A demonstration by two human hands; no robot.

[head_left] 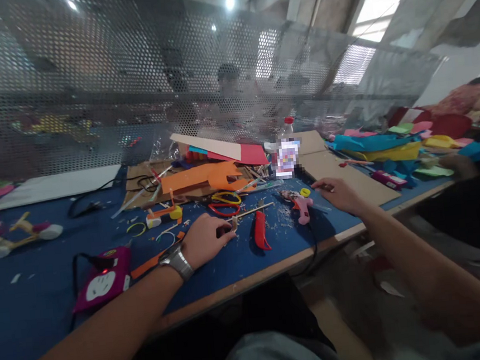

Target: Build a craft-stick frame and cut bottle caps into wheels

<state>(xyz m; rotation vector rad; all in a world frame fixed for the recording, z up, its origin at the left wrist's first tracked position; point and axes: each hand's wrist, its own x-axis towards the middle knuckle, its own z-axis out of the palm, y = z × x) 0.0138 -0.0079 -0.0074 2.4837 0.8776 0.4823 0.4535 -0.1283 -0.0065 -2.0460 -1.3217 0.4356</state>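
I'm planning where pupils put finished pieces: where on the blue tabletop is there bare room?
Widest: blue tabletop left of the purple box, nearer than the wheeled model, bar a few scraps. Smaller: between the left hand, red cutter and front edge. Crowded: beyond the left hand, with scissors and orange paper, and around the pink glue gun.

Left fingers (227,238) curled, grip unclear; right fingers (325,184) half-extended.

Holding the left hand (206,240) over the blue surface (36,304), by a small beige piece (234,223), left of a red tool (260,231); hovering with the right hand (342,194) near a pink glue gun (302,211).
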